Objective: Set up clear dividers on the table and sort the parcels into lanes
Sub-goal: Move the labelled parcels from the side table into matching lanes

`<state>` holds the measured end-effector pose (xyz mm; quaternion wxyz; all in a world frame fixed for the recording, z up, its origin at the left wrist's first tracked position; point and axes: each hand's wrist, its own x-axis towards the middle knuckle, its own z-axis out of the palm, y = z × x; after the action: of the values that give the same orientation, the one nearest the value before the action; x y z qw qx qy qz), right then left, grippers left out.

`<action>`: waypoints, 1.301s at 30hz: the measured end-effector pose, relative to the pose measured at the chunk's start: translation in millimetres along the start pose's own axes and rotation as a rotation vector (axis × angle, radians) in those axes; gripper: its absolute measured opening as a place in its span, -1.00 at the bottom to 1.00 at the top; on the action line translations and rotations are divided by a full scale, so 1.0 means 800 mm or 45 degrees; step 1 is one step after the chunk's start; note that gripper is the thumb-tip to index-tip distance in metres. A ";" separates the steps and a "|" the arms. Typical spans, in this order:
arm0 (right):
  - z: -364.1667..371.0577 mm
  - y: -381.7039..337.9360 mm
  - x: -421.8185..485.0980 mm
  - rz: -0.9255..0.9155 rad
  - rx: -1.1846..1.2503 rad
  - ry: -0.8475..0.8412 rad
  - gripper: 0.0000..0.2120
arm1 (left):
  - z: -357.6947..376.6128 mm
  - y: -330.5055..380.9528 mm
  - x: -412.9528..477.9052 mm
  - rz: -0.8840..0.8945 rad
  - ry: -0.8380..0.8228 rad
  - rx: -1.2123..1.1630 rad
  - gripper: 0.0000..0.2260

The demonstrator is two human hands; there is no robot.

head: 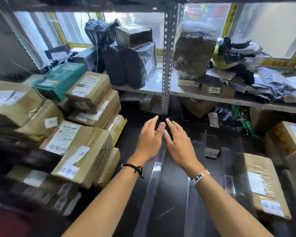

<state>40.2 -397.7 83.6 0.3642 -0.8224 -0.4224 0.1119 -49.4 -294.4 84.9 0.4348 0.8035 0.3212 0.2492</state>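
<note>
On the dark desk point(174, 194), beside the parcels point(79, 147), a clear divider point(152, 185) runs away from me. My left hand point(150, 142) and right hand point(179, 146) are at its far end, fingers straight, gripping nothing. It looks light, stiff and slippery, so I'd pinch the top edge.

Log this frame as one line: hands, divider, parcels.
left hand open | right hand open | both over divider, contact unclear | box stack at left | single box at right

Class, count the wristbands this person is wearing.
2: a black cord on the left wrist, a beaded band on the right wrist. None seems hidden.
</note>
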 end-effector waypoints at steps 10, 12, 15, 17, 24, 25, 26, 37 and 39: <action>0.225 -0.169 -0.001 0.194 0.501 -0.439 -0.28 | -0.262 -0.139 -0.014 -0.204 0.219 0.169 -0.49; 0.258 -0.182 -0.008 0.307 0.617 -0.460 -0.32 | -0.289 -0.166 -0.028 -0.255 0.207 0.173 -0.47; 0.291 -0.193 -0.018 0.482 0.727 -0.532 -0.14 | -0.315 -0.196 -0.043 -0.276 0.215 0.131 -0.50; 0.305 -0.198 -0.023 0.566 0.788 -0.548 -0.01 | -0.325 -0.208 -0.049 -0.295 0.215 0.073 -0.50; 0.316 -0.200 -0.022 0.650 0.975 -0.473 0.01 | -0.318 -0.198 -0.058 -0.262 0.179 -0.064 -0.34; 0.313 -0.199 -0.023 0.630 1.018 -0.434 0.00 | -0.316 -0.194 -0.059 -0.251 0.179 -0.089 -0.35; 0.308 -0.198 -0.023 0.604 1.049 -0.398 0.00 | -0.314 -0.188 -0.058 -0.235 0.172 -0.112 -0.36; 0.174 -0.142 -0.021 0.359 1.302 -0.034 -0.34 | -0.226 -0.114 -0.039 -0.201 0.092 -0.210 -0.41; 0.141 -0.123 -0.025 0.325 1.286 0.021 -0.36 | -0.194 -0.103 -0.035 -0.325 -0.038 -0.164 -0.49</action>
<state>-87.9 -318.8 69.4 0.7023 -0.5901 -0.2092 0.3387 -198.2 -197.3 88.1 0.5182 0.7303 0.3976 0.2001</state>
